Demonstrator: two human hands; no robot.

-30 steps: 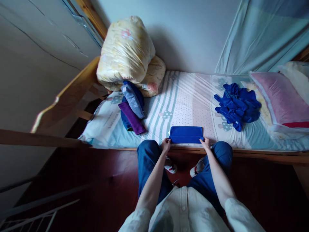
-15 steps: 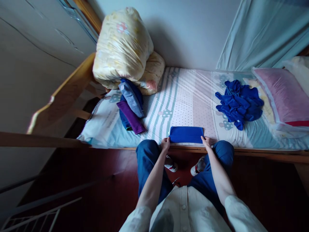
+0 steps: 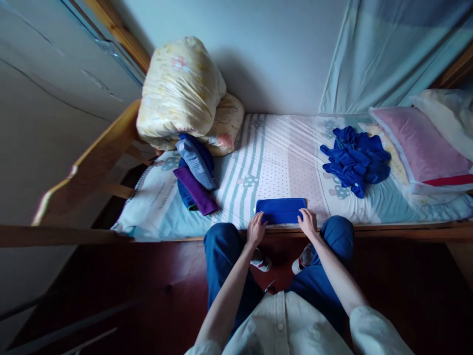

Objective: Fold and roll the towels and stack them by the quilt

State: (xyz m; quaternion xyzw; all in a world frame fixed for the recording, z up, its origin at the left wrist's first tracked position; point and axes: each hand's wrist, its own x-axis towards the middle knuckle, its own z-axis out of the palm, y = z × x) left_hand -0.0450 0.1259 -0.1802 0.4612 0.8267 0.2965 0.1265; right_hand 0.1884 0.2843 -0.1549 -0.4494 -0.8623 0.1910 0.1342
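A blue cloth (image 3: 281, 210), folded into a flat rectangle, lies at the front edge of the bed in the head view. My left hand (image 3: 256, 228) rests at its near left corner, fingers stretched out and touching the fabric. At the near right corner is my right hand (image 3: 308, 222), its fingers likewise extended over the cloth's edge. Neither hand is closed round the fabric. To the right lies a crumpled heap of blue cloth (image 3: 356, 159). On the left, a rolled purple cloth (image 3: 195, 190) and a folded light-blue cloth (image 3: 195, 162) overlap darker blue fabric.
A bulky cream quilt (image 3: 181, 91) is piled at the bed's left end, by the wooden bed rail (image 3: 86, 160). A pink pillow (image 3: 417, 145) lies at the right. The patterned bed sheet (image 3: 273, 162) stretches between them, and a pale curtain (image 3: 377, 59) hangs behind.
My fingers have gone from pinching the blue cloth's near corners to lying extended on its edge. The cloth stays at the bed's front edge; the view has tilted slightly up.
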